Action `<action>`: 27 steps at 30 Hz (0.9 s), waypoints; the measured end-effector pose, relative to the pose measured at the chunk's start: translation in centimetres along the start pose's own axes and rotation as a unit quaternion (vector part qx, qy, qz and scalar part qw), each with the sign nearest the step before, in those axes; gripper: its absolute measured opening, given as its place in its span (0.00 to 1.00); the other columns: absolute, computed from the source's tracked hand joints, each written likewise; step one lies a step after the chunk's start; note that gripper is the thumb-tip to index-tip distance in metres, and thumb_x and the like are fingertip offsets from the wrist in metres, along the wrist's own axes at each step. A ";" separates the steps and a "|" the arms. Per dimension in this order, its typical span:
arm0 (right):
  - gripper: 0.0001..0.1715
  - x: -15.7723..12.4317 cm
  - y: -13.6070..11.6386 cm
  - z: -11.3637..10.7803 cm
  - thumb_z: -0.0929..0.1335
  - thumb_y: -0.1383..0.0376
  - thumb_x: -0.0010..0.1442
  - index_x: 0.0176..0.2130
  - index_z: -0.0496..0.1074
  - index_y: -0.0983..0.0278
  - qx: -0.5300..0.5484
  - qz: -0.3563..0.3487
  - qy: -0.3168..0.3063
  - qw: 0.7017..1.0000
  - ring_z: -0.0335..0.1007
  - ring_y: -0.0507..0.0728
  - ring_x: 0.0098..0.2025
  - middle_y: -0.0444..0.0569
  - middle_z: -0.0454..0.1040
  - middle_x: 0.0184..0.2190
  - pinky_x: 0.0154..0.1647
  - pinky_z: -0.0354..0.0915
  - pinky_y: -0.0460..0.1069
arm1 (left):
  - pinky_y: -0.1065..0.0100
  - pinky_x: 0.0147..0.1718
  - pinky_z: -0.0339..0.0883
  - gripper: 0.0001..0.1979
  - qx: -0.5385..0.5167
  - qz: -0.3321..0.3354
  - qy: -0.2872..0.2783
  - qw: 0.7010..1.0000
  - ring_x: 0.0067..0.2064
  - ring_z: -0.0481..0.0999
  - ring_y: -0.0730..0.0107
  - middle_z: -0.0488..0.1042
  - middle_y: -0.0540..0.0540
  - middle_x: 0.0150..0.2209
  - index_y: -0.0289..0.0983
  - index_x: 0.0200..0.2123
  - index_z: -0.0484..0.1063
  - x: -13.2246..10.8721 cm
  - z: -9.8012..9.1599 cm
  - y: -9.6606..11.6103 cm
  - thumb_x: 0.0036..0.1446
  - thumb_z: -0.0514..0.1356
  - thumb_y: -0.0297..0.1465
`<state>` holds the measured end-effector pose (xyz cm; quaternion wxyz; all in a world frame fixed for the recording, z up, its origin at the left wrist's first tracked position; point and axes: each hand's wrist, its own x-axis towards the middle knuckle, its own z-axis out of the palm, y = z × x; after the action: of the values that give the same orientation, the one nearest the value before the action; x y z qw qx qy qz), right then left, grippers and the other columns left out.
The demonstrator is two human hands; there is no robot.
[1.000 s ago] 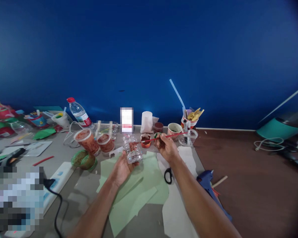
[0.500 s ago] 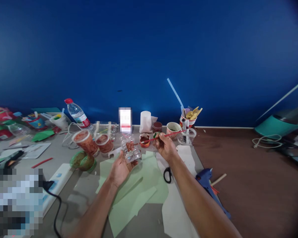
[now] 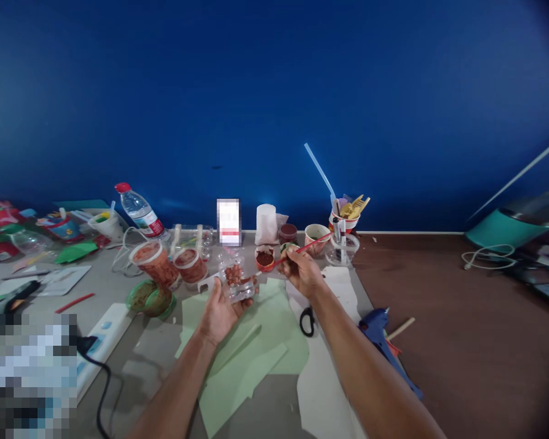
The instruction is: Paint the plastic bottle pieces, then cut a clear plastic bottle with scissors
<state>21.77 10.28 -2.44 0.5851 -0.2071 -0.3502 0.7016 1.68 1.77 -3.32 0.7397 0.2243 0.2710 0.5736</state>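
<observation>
near the middle of the frame, the left hand (image 3: 219, 308) curls under a clear plastic bottle (image 3: 238, 281), fingers closed around it, holding it up off the desk (image 3: 141, 353). red-brown paint blotches the bottle's side. just to the right, the right hand (image 3: 303, 272) pinches a red-handled brush (image 3: 307, 246) whose tip reaches the bottle's right side; whether the bristles touch it cannot be told. a small paint pot (image 3: 265, 258) sits just behind, between the two hands. pale green paper sheets (image 3: 260, 332) lie under the hands, with black scissors (image 3: 307, 321) at their right edge and a blue glue gun (image 3: 387, 341) farther right. two brown-painted cups (image 3: 154, 263) stand left of the bottle.
</observation>
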 end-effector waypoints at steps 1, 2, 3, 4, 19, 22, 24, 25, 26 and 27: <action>0.11 0.0 0.0 0.0 0.72 0.60 0.52 0.25 0.70 0.63 0.000 -0.001 0.000 1.000 0.58 0.48 0.16 0.39 0.65 0.13 0.23 0.59 0.46 | 0.62 0.36 0.71 0.25 -0.001 0.003 0.002 1.000 0.42 0.79 0.56 0.79 0.37 0.42 0.33 0.49 0.72 0.0 -0.1 0.0 0.59 0.56 0.47; 0.11 0.0 0.1 -0.1 0.72 0.60 0.52 0.25 0.70 0.63 0.001 -0.006 0.001 1.000 0.59 0.48 0.17 0.39 0.66 0.14 0.23 0.59 0.46 | 0.62 0.36 0.72 0.25 0.000 0.003 0.003 1.000 0.41 0.79 0.56 0.79 0.37 0.42 0.33 0.48 0.72 0.1 -0.1 0.0 0.58 0.57 0.47; 0.11 0.1 0.1 -0.1 0.72 0.60 0.52 0.26 0.70 0.63 0.002 -0.012 0.004 1.000 0.59 0.48 0.17 0.40 0.67 0.15 0.23 0.59 0.45 | 0.63 0.36 0.72 0.25 0.000 0.002 0.003 1.000 0.41 0.79 0.56 0.79 0.37 0.42 0.33 0.47 0.72 0.1 -0.1 0.0 0.57 0.58 0.47; 0.11 0.1 0.1 -0.1 0.72 0.59 0.53 0.26 0.71 0.63 0.003 -0.017 0.007 1.000 0.60 0.48 0.18 0.40 0.68 0.15 0.23 0.59 0.45 | 0.63 0.36 0.71 0.25 0.001 -0.001 0.001 1.000 0.41 0.79 0.57 0.79 0.37 0.42 0.33 0.47 0.73 0.1 -0.2 0.0 0.57 0.58 0.48; 0.11 0.1 -0.1 -0.1 0.73 0.60 0.50 0.25 0.71 0.64 0.007 0.002 -0.007 1.000 0.57 0.48 0.16 0.40 0.66 0.13 0.21 0.57 0.46 | 0.65 0.34 0.72 0.27 0.002 -0.011 -0.019 1.000 0.39 0.80 0.58 0.80 0.37 0.41 0.32 0.45 0.74 0.1 0.0 0.1 0.52 0.62 0.49; 0.10 0.1 -0.1 -0.1 0.72 0.59 0.51 0.26 0.71 0.63 0.010 -0.010 -0.002 1.000 0.58 0.49 0.17 0.39 0.67 0.13 0.23 0.59 0.46 | 0.65 0.34 0.72 0.27 0.002 -0.005 -0.020 1.000 0.39 0.80 0.57 0.80 0.36 0.41 0.31 0.44 0.74 0.1 -0.1 0.1 0.51 0.63 0.49; 0.10 0.1 -0.1 -0.1 0.72 0.59 0.51 0.27 0.72 0.63 0.011 -0.012 -0.001 1.000 0.59 0.49 0.17 0.40 0.68 0.15 0.23 0.60 0.46 | 0.64 0.34 0.72 0.27 0.002 -0.008 -0.022 1.000 0.39 0.80 0.57 0.80 0.36 0.41 0.31 0.44 0.74 0.0 0.0 0.1 0.52 0.62 0.49; 0.10 0.1 -0.1 -0.1 0.73 0.59 0.51 0.27 0.71 0.63 0.011 -0.010 -0.002 1.000 0.59 0.49 0.17 0.40 0.68 0.15 0.23 0.60 0.46 | 0.64 0.34 0.72 0.27 0.000 -0.010 -0.023 1.000 0.39 0.80 0.56 0.80 0.36 0.41 0.32 0.44 0.74 0.0 0.0 0.1 0.52 0.62 0.49; 0.10 0.1 -0.2 -0.1 0.73 0.60 0.51 0.26 0.71 0.63 0.011 -0.007 -0.004 1.000 0.59 0.49 0.17 0.40 0.67 0.15 0.23 0.59 0.46 | 0.64 0.34 0.72 0.26 -0.003 -0.012 -0.024 1.000 0.39 0.80 0.56 0.80 0.36 0.41 0.32 0.44 0.74 0.0 0.0 0.1 0.53 0.61 0.49; 0.11 0.0 -0.2 -0.1 0.73 0.60 0.51 0.26 0.70 0.63 0.012 -0.006 -0.005 1.000 0.58 0.49 0.17 0.40 0.67 0.14 0.23 0.59 0.46 | 0.64 0.34 0.72 0.26 -0.007 -0.013 -0.023 1.000 0.39 0.80 0.56 0.80 0.36 0.41 0.32 0.45 0.73 0.0 0.0 0.1 0.53 0.61 0.49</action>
<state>21.95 10.35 -2.35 0.5897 -0.1945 -0.3463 0.7032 1.63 1.81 -3.27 0.7546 0.2290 0.2522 0.5608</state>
